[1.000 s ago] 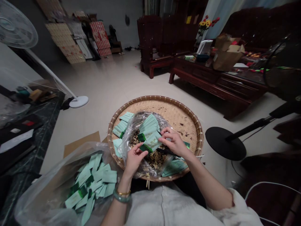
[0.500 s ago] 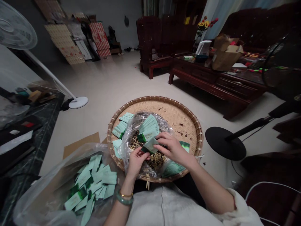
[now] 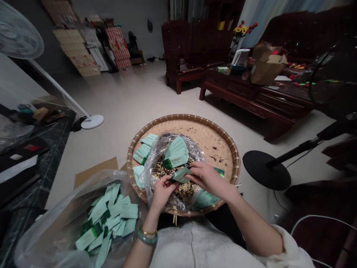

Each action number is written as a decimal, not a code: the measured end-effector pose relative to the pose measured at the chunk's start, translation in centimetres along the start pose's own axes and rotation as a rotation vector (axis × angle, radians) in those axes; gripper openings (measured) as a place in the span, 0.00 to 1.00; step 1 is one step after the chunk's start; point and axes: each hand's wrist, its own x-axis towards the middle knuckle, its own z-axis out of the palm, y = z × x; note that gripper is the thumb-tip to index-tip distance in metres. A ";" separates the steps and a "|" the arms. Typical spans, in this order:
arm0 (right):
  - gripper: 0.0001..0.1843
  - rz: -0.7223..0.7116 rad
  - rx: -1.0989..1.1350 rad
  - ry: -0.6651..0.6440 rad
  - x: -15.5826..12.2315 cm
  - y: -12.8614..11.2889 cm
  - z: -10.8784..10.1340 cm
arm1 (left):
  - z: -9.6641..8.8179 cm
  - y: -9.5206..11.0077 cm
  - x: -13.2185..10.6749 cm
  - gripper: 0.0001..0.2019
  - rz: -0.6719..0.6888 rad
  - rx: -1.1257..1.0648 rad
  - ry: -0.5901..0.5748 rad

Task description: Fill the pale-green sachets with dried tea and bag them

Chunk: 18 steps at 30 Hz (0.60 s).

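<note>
Over an open clear plastic bag point(image 3: 149, 169) of loose dark and pale dried bits point(image 3: 185, 190), I hold a small green paper packet point(image 3: 181, 175) tilted. My left hand point(image 3: 163, 191) pinches its lower left end. My right hand point(image 3: 208, 178) is closed at its right end, with a small dark thing at the fingertips that I cannot make out. Just beyond, a fanned stack of green packets point(image 3: 176, 150) lies on the dried bits. The bag sits in a round woven bamboo tray point(image 3: 220, 139), with more packet bundles point(image 3: 141, 153) along the left side.
At my lower left, a large clear bag point(image 3: 55, 227) holds a heap of green packets point(image 3: 111, 216). A white standing fan point(image 3: 93, 121) is at left, a black fan base point(image 3: 266, 170) at right. A dark wooden table point(image 3: 251, 93) with a cardboard box point(image 3: 267, 69) stands beyond.
The packet between my hands has tipped flatter. My right hand has shifted slightly right and down, its fingers drawn closer together. My left hand stays nearly in place.
</note>
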 end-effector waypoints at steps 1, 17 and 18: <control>0.18 -0.005 0.029 -0.010 0.0 0.2 -0.1 | -0.1 0.3 0.0 0.14 0.018 0.010 -0.013; 0.23 0.492 0.863 0.060 0.4 3.1 3.5 | 1.5 1.3 -0.2 0.15 -0.082 -0.142 0.046; 0.23 0.510 0.906 0.054 0.4 3.3 3.9 | 1.4 1.2 -0.2 0.15 -0.097 -0.180 0.049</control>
